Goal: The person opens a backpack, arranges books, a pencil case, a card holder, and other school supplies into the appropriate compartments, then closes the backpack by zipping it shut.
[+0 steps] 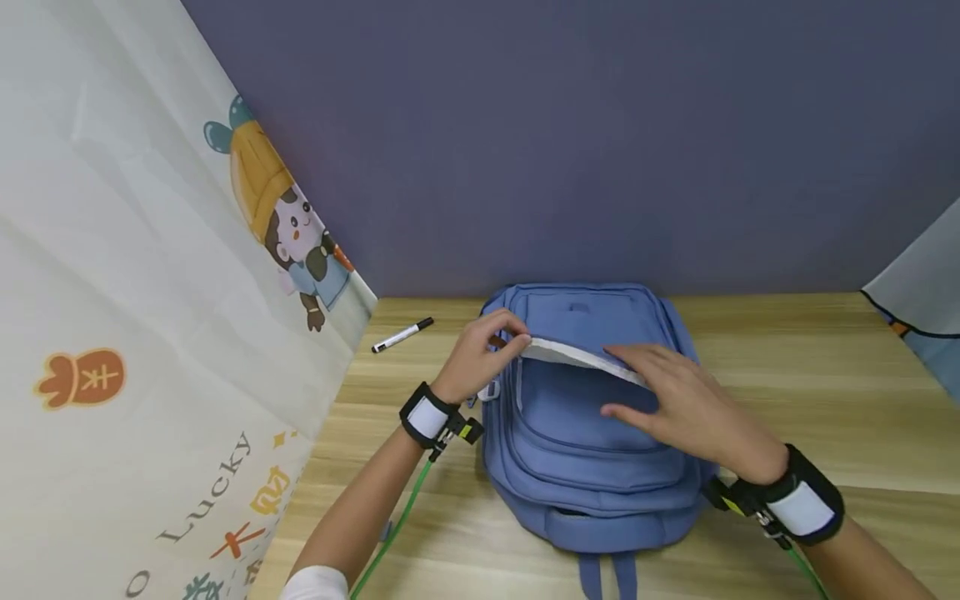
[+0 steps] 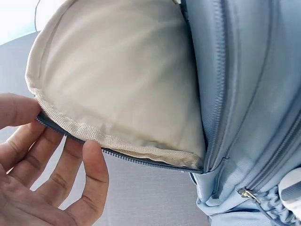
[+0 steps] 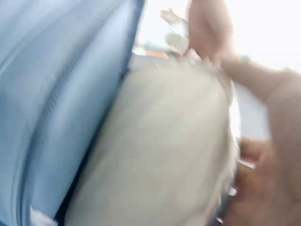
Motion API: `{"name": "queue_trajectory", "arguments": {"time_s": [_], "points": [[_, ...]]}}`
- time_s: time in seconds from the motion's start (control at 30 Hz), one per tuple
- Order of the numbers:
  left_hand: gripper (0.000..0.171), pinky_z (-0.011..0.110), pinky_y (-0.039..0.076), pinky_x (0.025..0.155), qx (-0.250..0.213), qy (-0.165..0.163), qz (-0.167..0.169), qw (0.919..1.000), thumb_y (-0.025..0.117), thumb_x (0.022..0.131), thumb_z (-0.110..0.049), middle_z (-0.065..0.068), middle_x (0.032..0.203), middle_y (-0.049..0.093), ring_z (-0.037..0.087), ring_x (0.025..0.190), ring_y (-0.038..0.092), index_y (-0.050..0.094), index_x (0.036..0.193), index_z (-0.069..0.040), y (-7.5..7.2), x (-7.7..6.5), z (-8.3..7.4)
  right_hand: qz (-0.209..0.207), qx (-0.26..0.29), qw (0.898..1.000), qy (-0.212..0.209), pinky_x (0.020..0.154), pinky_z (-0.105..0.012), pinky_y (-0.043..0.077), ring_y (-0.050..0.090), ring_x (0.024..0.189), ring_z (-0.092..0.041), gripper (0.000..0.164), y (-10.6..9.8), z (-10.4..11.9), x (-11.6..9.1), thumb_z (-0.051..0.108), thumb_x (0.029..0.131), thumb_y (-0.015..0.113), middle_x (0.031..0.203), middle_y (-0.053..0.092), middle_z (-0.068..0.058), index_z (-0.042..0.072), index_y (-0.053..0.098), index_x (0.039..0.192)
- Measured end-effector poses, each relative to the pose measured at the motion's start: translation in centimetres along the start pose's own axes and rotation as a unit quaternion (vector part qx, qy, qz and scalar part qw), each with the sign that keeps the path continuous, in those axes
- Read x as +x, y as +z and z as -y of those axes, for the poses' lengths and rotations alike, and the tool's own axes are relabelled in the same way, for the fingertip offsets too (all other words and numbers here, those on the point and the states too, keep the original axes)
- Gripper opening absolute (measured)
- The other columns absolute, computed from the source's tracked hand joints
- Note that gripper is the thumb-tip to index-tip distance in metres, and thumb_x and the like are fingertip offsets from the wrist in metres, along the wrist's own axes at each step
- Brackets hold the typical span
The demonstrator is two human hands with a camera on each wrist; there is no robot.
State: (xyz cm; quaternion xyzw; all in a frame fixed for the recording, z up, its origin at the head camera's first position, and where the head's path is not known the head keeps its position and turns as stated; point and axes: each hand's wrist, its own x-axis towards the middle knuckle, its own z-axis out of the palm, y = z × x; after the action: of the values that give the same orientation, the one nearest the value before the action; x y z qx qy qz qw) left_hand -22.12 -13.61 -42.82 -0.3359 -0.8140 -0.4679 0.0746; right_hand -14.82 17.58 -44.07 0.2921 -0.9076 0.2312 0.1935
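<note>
A blue backpack (image 1: 600, 483) lies on the table with its front pocket unzipped. The pocket's flap (image 2: 117, 80) is lifted, showing its beige lining and a zipper along its rim. My left hand (image 1: 483, 354) pinches the flap's edge at its left side, thumb on the lining face and fingers behind, as the left wrist view shows. At the flap's right part is my right hand (image 1: 682, 400), its fingers fairly straight along the edge and its thumb held apart over the pocket. The right wrist view is blurred, with part of the right hand (image 3: 263, 188) beside the flap.
A black-and-white marker (image 1: 402, 335) lies on the wooden table (image 1: 795, 375), left of the backpack. A printed white curtain (image 1: 150, 250) hangs along the left side. Behind the table stands a dark bluish wall (image 1: 585, 142). Grey fabric (image 1: 922, 275) hangs at the right.
</note>
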Motion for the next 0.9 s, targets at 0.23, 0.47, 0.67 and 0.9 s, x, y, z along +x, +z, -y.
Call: {"name": "queue_trajectory", "arguments": {"time_s": [0.23, 0.47, 0.67, 0.9], "points": [[0.021, 0.036, 0.058, 0.094, 0.020, -0.029, 0.061, 0.9975, 0.060, 0.110, -0.020, 0.006, 0.120, 0.072, 0.019, 0.108, 0.067, 0.073, 0.123, -0.009, -1.3, -0.1, 1.3, -0.072, -0.081, 0.994, -0.020, 0.050, -0.033, 0.046, 0.061, 0.058, -0.012, 0.029, 1.5, 0.5, 1.2, 0.007, 0.088, 0.082, 0.082, 0.077, -0.008, 0.005, 0.076, 0.116], [0.043, 0.056, 0.043, 0.118, 0.247, -0.097, 0.050, 0.9628, 0.060, 0.110, -0.019, 0.020, 0.149, 0.057, 0.039, 0.143, 0.051, 0.057, 0.151, -0.007, -7.8, -0.6, 9.6, -0.080, -0.076, 0.994, -0.011, 0.046, -0.029, 0.035, 0.049, 0.050, -0.006, 0.027, 0.9, -0.2, 2.1, 0.008, 0.089, 0.082, 0.073, 0.074, -0.007, 0.006, 0.077, 0.115], [0.057, 0.066, 0.038, 0.119, 0.290, -0.201, 0.065, 0.9334, 0.062, 0.107, -0.015, 0.030, 0.160, 0.044, 0.052, 0.148, 0.042, 0.044, 0.161, -0.008, -12.2, -2.0, 17.0, -0.086, -0.072, 0.994, -0.003, 0.046, -0.034, 0.040, 0.057, 0.052, -0.012, 0.027, 0.7, -0.3, 2.9, 0.008, 0.089, 0.083, 0.076, 0.076, -0.010, 0.006, 0.078, 0.115], [0.063, 0.066, 0.042, 0.116, 0.315, -0.272, 0.082, 0.9055, 0.064, 0.106, -0.016, 0.028, 0.160, 0.047, 0.053, 0.143, 0.048, 0.040, 0.164, -0.013, -13.2, -4.5, 20.9, -0.064, -0.062, 0.996, 0.007, 0.048, -0.037, 0.045, 0.063, 0.057, -0.014, 0.025, 1.0, -0.1, 3.5, 0.010, 0.091, 0.082, 0.084, 0.079, -0.011, 0.008, 0.078, 0.116]]}}
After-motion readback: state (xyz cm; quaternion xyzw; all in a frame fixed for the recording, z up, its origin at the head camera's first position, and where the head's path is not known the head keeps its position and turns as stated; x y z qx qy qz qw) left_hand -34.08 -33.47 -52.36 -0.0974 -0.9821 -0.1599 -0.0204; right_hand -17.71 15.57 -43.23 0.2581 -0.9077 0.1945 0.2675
